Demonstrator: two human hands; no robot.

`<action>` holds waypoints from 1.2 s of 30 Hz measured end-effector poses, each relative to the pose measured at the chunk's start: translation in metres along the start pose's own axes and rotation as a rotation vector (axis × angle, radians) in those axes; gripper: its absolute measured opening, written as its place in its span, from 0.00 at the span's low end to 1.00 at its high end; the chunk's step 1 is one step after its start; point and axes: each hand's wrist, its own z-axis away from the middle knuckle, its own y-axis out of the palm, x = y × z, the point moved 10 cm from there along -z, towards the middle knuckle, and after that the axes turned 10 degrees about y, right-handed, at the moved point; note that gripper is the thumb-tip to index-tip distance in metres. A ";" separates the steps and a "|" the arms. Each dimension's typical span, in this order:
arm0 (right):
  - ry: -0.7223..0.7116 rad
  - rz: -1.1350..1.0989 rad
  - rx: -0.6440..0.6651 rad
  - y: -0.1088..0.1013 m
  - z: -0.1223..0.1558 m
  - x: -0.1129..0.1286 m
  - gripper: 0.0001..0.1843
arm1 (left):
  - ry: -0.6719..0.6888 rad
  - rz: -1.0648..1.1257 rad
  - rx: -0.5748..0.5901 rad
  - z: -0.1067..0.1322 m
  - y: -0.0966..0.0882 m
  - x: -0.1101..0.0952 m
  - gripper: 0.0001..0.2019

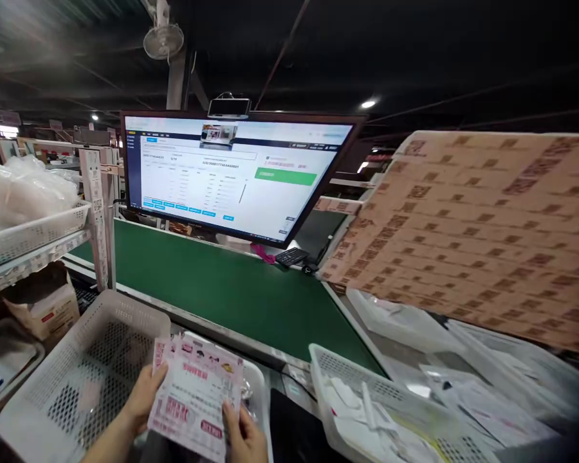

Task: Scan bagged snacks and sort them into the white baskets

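One green surface (207,283): runs across the middle of the view, beneath the monitor, with a pale metal edge on the near side.
Board (468,231): at the right, tilted, pale brown with rows of darker marks.
Monitor (188,177): lit, over the green surface; shows columns of text, blue buttons and a green bar.
Left basket (135,312): white, perforated, at the lower left; a pale pinkish thing in it is too blurred to name.
Right basket (321,386): white, holds pale pieces.
Tray (265,395): white, partly hidden behind the sheet.
Clear bags (29,186): heaped in a white basket on the left shelf.
Carton (60,312): below them, beside the left basket.
Fan (163,42): high on a post behind the monitor.
Keyboard (291,257): black, by the monitor's lower right corner.
Sheet (190,392): pink and white, printed, held slightly tilted in front of the tray, between both hands.
Left hand (145,397): grip closed on the sheet's left edge, thumb on its face.
Right hand (244,432): grip pinches the lower right edge, thumb on top, other fingers curled.
Pink strip (263,253): just beside the keyboard.
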 end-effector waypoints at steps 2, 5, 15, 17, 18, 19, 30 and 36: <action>-0.006 0.088 0.009 -0.007 0.000 0.012 0.37 | 0.078 -0.050 0.028 0.000 -0.001 -0.018 0.34; -0.049 0.110 -0.143 -0.035 0.002 0.029 0.38 | 0.162 -0.083 -0.106 -0.001 -0.024 -0.053 0.36; 0.144 0.328 -0.228 -0.058 -0.014 -0.053 0.73 | 0.297 0.027 -0.287 0.012 -0.072 -0.092 0.35; 0.172 0.248 -0.118 -0.032 -0.009 -0.059 0.64 | 0.262 0.012 -0.260 0.018 -0.067 -0.080 0.34; 0.206 0.170 -0.028 -0.014 -0.004 -0.061 0.59 | 0.243 0.003 -0.236 0.020 -0.062 -0.074 0.34; 0.240 0.086 0.069 0.006 0.001 -0.060 0.52 | 0.225 -0.008 -0.211 0.022 -0.057 -0.067 0.33; 0.291 -0.260 0.016 0.012 0.032 -0.056 0.31 | 0.154 -0.085 -0.094 0.029 -0.039 -0.042 0.34; 0.367 -0.359 -0.058 -0.014 0.038 -0.084 0.30 | 0.245 -0.222 -0.106 0.029 -0.059 -0.052 0.38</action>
